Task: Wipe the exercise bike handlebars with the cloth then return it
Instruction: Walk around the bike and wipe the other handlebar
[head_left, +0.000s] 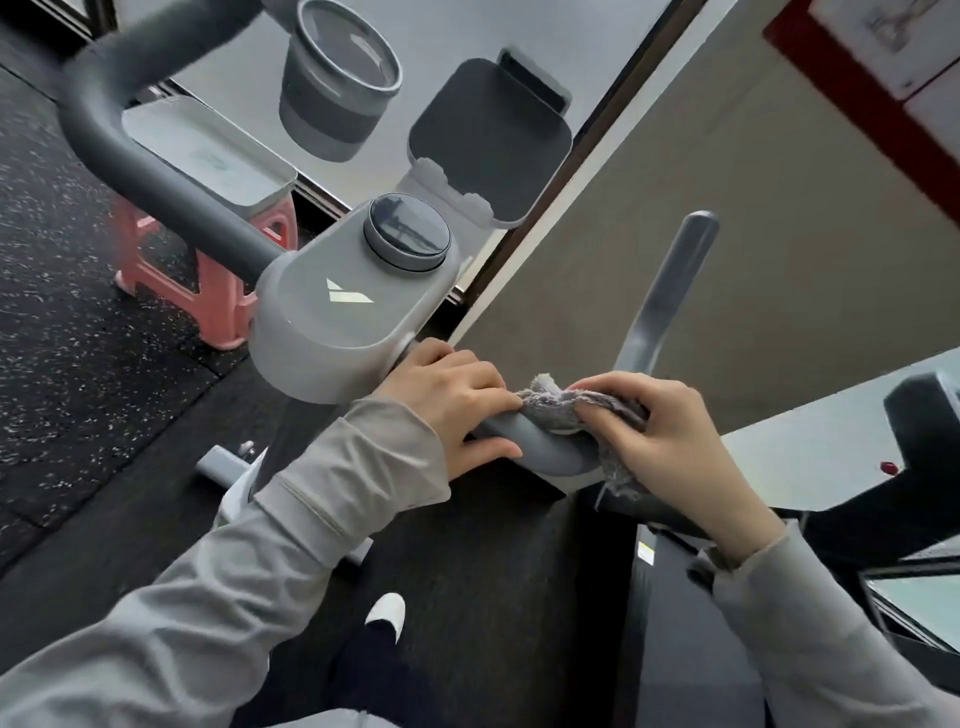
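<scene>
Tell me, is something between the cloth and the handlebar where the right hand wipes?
Nothing visible. The right hand presses the cloth directly around the handlebar; the left hand grips the bar beside it.

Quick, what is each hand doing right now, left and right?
Left hand: closed around the handlebar, beside the cloth.
Right hand: closed on the cloth, pressing it to the handlebar.

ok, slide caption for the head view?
Right hand wipes grey handlebar with fluffy grey cloth; left hand steadies it.
</scene>
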